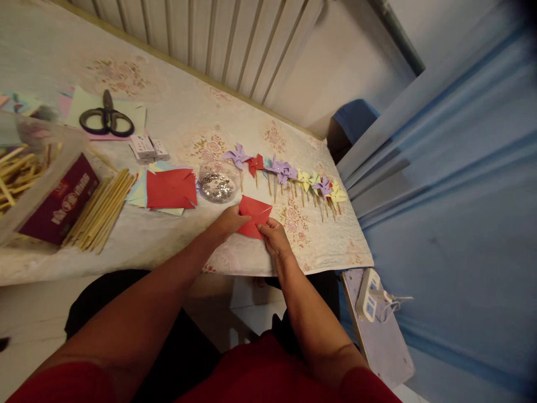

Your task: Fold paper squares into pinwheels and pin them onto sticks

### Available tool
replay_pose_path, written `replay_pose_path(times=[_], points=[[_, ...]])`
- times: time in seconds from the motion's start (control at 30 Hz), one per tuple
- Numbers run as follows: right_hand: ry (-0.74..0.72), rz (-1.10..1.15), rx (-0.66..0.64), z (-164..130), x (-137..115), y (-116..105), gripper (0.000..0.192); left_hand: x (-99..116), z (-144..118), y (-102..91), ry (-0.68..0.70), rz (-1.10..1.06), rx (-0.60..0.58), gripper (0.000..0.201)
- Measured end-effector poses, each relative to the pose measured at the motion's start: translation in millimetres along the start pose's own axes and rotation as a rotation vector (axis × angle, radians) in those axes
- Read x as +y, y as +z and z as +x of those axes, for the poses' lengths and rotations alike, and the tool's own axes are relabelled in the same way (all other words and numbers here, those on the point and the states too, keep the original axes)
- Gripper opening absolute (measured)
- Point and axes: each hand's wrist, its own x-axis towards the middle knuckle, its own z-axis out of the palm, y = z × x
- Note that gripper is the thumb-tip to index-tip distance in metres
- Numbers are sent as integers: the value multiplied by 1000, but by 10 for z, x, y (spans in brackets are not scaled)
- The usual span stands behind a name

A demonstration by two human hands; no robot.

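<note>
Head view: the left hand and right hand both pinch the red paper, low over the surface. It looks thin, light and bendy, so hold its edges softly.

Both bare forearms reaching forward, left hand and right hand close together, fingers seemingly pinched.
</note>
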Motion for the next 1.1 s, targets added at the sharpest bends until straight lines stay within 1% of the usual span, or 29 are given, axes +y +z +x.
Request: replay_pose_path(times=[0.07, 0.17, 0.27, 0.37, 0.47, 0.63, 0.77, 0.8, 0.97, 1.03, 1.1], points=[[-4, 11, 12, 2, 10, 4, 37, -9, 8, 4, 0, 19, 20, 32], [-38, 5, 110, 2, 71, 12, 37, 4, -13, 25, -9, -13, 0, 32], [-145, -40, 244, -7, 159, 18, 33, 31, -44, 37, -14, -68, -13, 34], [-225, -73, 300, -25, 218, 16, 34, 38, -44, 28, -6, -113, 12, 33], [-249, -99, 292, -41, 236, 16, 37, 21, -19, 18, 7, -167, 26, 28], [-283, -189, 291, -46, 253, 12, 37, 10, -1, 18, 7, -221, 20, 26], [-283, -203, 233, -44, 248, -22, 43, 22, -5, 10, 1, -238, 11, 27], [-291, -217, 215, -45, 241, -32, 42, 20, -3, 6, -4, -243, 14, 26], [-335, -303, 114, -57, 196, -60, 21, -23, 12, -2, -28, -263, 45, 18], [-334, -316, 73, -61, 188, -61, 19, -36, 15, 2, -29, -258, 37, 17], [-334, -340, 65, -65, 186, -59, 18, -37, 13, 8, -23, -245, 19, 17]])
